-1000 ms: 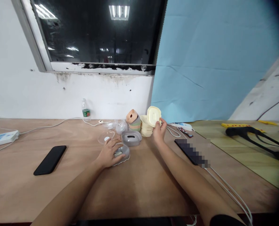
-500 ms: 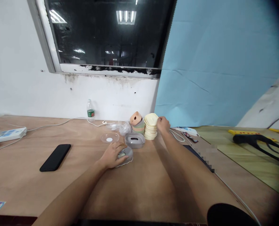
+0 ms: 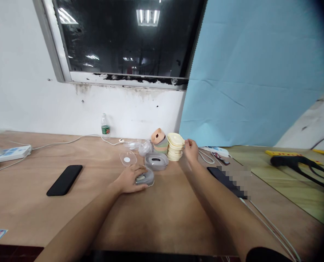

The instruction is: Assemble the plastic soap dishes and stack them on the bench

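Observation:
My left hand (image 3: 128, 179) lies over a small grey plastic box (image 3: 145, 178) on the plywood table (image 3: 42, 214), its fingers curved across the top and hiding part of it. Just beyond sits a clear plastic lid with a white spot (image 3: 127, 158), next to a larger grey box with a slot (image 3: 155, 161). My right hand (image 3: 191, 151) holds nothing and is just right of a stack of cream plastic lids (image 3: 175, 146). Behind that stack stands a pastel stack topped with a peach piece (image 3: 158, 140). Loose clear plastic pieces (image 3: 139, 147) lie at its left.
A black phone (image 3: 64, 180) lies left of my hands, and a second phone (image 3: 222, 178), partly blurred out, lies right. A water bottle (image 3: 105, 125), white cables and a power strip (image 3: 10, 153) line the back and left. A black tool (image 3: 295, 163) rests on a green mat at right.
My right hand has set the cream lid on the stack and moved slightly right, off it. My left hand has shifted with the small grey box, and the clear lid now stands tilted differently.

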### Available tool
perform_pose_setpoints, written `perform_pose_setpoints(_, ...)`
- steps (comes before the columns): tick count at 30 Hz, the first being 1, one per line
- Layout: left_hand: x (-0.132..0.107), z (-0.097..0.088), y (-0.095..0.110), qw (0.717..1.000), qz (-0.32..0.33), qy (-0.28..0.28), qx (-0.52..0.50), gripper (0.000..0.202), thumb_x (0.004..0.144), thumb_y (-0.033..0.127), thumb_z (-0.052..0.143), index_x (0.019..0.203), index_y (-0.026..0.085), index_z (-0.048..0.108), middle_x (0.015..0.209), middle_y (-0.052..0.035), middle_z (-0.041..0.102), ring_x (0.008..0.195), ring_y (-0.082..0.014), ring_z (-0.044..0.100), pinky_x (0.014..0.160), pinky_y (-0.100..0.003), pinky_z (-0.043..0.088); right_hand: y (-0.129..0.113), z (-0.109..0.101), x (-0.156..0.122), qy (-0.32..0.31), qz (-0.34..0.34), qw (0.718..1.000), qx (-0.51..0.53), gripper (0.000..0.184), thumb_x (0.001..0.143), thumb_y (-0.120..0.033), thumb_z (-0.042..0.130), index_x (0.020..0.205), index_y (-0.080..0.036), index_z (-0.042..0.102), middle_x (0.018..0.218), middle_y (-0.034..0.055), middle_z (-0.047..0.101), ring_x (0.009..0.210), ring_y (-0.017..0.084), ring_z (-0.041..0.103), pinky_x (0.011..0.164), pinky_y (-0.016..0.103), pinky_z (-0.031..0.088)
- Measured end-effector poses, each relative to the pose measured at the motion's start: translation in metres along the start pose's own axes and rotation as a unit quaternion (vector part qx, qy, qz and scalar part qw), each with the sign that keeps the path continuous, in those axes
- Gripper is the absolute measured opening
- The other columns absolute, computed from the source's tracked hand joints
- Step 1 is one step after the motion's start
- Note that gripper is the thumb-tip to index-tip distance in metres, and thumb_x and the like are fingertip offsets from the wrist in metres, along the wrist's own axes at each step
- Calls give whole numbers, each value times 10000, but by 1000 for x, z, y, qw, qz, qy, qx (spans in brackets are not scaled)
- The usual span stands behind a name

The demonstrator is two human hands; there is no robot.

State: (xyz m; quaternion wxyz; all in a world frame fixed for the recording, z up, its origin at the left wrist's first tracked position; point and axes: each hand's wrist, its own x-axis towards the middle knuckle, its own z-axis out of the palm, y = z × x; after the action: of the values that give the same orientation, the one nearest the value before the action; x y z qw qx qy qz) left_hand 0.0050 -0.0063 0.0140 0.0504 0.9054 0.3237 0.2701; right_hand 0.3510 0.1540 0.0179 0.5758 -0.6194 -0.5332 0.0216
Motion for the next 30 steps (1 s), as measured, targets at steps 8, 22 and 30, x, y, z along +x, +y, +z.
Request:
perform_pose_setpoints(8, -2, 3, -5, 999, -42, -18, 11, 751, 700, 612, 645, 1314, 216, 468, 1360, -116, 471, 1207, -292, 484, 1021, -430, 396, -21, -27, -98, -11, -145, 987, 72, 294, 879, -389, 491, 1031, -159, 592, 973, 101, 632, 895, 217, 577, 811, 380, 471)
perform_pose_setpoints(22, -1, 7, -6, 973, -59, 200, -99, 508, 784, 410, 645, 1235, 205, 529, 1365, -121, 472, 1284, -271, 425, 1076, -437, 356, -68, -19, -149, -239, -364, 900, 38, 554, 824, -398, 608, 1309, -208, 419, 1192, 140, 570, 1093, 290, 541, 909, 475, 458)
perform_pose_setpoints(30, -1, 24, -66, 714, -326, 490, -379, 477, 909, 542, 405, 1258, 219, 443, 1268, -97, 573, 1091, -196, 602, 885, -332, 505, -58, -20, -141, -221, -344, 912, 29, 350, 861, -298, 562, 1199, -221, 512, 1109, 95, 619, 1030, 254, 564, 887, 438, 467)
